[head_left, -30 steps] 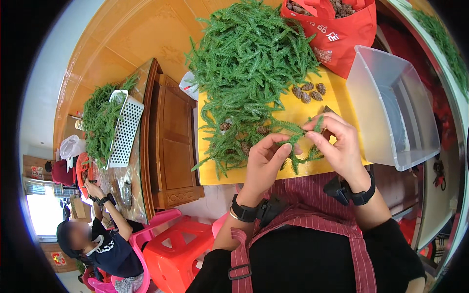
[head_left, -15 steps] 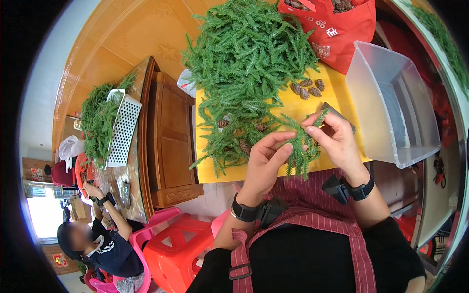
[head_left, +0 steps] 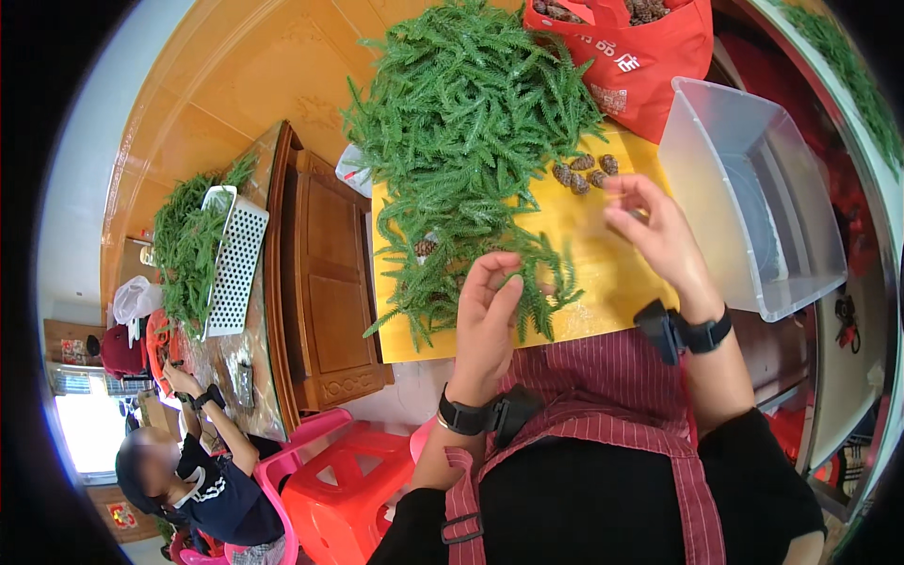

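Observation:
My left hand is closed, thumb against fingers, on a green pine sprig that droops to the right over the yellow tabletop. To the right, my right hand is slightly blurred, its thumb and fingers apart with nothing visible between them. Just beyond its fingertips, several small brown pine cones lie grouped on the yellow surface. A large heap of green pine sprigs covers the far left of the table. Another brown pine cone shows among the nearer greenery.
A red bag with pine cones stands at the far right, beside a clear plastic bin. The yellow tabletop ends near my apron. At left, a person works by a table with a white perforated basket. A red stool stands nearby.
My right hand has let go of the sprig and moved up toward the pine cones. My left hand keeps the sprig and has shifted slightly left.

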The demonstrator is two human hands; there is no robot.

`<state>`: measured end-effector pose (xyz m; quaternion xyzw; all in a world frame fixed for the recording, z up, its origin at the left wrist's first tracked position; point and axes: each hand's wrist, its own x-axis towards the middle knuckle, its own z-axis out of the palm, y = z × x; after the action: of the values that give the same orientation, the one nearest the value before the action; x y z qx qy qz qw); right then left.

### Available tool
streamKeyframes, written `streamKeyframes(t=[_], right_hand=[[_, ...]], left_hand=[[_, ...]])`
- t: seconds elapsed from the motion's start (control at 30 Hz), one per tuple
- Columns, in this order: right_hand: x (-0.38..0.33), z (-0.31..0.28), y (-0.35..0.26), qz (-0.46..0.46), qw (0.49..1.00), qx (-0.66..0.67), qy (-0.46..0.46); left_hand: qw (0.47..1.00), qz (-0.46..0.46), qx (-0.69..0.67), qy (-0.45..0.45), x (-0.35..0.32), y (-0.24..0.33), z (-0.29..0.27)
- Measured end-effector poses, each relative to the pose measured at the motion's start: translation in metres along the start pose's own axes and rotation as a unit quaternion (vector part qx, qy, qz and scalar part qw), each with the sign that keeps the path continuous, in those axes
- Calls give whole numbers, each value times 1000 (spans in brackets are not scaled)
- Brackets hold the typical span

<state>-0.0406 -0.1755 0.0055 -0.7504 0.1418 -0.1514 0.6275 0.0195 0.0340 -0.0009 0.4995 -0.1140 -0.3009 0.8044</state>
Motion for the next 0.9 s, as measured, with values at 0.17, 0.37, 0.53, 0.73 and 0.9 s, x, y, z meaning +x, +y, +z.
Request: streamKeyframes(t=[0.17,0.37,0.53,0.73,0.9], right_hand=[[43,-18,33,-48,936,-348,34],[61,9,38,-85,875,-476,-26],[58,26,41,-58,822,-567,-16],[52,7,36,-87,887,-454,2],[12,5,-3,-65,991,-99,-55]], left_hand=[[1000,-6,-12,21,1,-2,4],[994,60,87,13,4,-15,0],[930,137,341,-28,4,-22,12],[819,170,541,-87,12,-33,18],[836,191,500,-119,13,-32,18]])
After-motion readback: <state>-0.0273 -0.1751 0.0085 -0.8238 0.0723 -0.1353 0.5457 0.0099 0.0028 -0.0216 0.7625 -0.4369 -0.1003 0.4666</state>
